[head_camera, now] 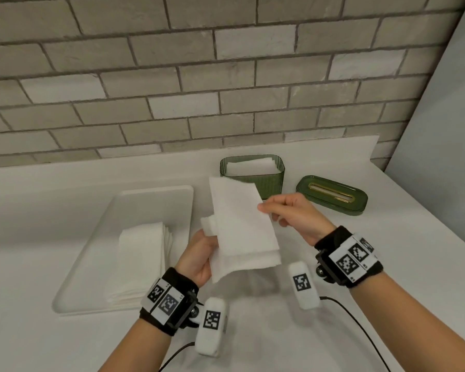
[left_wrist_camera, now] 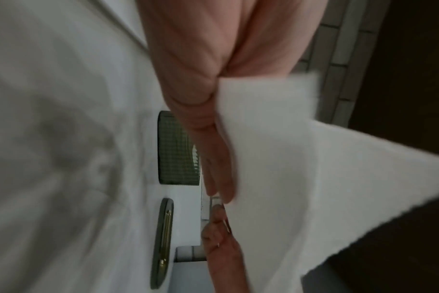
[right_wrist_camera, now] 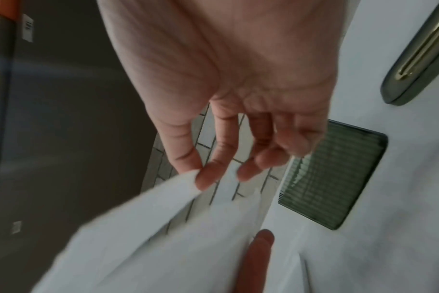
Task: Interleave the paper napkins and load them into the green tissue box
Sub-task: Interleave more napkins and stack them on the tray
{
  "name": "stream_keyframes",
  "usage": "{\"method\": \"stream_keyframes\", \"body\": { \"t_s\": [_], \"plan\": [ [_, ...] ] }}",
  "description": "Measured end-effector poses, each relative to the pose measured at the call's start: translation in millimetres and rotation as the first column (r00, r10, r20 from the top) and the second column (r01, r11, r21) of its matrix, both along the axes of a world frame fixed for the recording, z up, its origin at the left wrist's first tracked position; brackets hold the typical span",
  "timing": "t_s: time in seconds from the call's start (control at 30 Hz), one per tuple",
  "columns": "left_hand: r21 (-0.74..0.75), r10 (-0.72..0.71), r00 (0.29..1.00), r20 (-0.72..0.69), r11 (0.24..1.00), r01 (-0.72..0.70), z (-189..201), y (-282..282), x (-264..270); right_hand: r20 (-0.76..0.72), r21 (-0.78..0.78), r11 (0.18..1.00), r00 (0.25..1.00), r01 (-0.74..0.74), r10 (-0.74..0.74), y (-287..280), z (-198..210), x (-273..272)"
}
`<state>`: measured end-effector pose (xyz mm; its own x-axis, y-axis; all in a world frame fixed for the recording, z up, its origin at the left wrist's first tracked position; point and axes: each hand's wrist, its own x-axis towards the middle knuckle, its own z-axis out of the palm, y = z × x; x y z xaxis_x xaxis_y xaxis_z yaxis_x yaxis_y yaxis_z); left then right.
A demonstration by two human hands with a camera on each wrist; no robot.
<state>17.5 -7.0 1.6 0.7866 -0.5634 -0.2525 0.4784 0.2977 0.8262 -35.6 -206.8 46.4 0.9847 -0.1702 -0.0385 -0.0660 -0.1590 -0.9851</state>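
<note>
Holding folded white paper napkins (head_camera: 242,232) above the counter, my left hand (head_camera: 199,256) grips their near-left edge while my right hand (head_camera: 293,213) pinches a flap to tuck sheets together; the open ribbed green tissue box (head_camera: 253,178) waits behind, partly loaded.

Both forearms are bare. Each wrist wears a black fabric band (head_camera: 333,238) carrying white plates printed with black square codes (head_camera: 346,264). A white coded pod (head_camera: 211,326) hangs beneath each wrist, trailing a thin black cable (head_camera: 360,326).
</note>
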Motion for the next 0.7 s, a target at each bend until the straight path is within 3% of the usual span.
{"method": "stream_keyframes", "body": {
  "t_s": [0.2,0.4,0.47,0.57,0.7],
  "plan": [
    [0.024,0.025,0.999,0.03,0.999,-0.025,-3,5,-7,-0.073,-0.096,0.995,0.997,0.023,-0.03,11,-18,-3],
    [-0.035,0.052,0.985,-0.162,0.998,-0.058,5,11,-7,-0.106,-0.147,0.988,0.992,0.047,-0.063,13,-23,-2],
    [-0.009,0.044,0.99,-0.137,0.999,-0.046,5,11,-7,-0.107,-0.054,0.997,0.993,0.048,-0.054,17,-22,-2],
    [0.051,0.076,0.996,-0.047,0.996,-0.073,3,9,-9,-0.206,0.229,0.972,0.978,0.058,-0.01,31,-21,-4],
    [0.109,0.071,0.997,-0.025,0.992,-0.068,8,4,-13,-0.204,0.377,0.909,0.941,-0.179,0.271,47,-24,-2]
  ]
}}
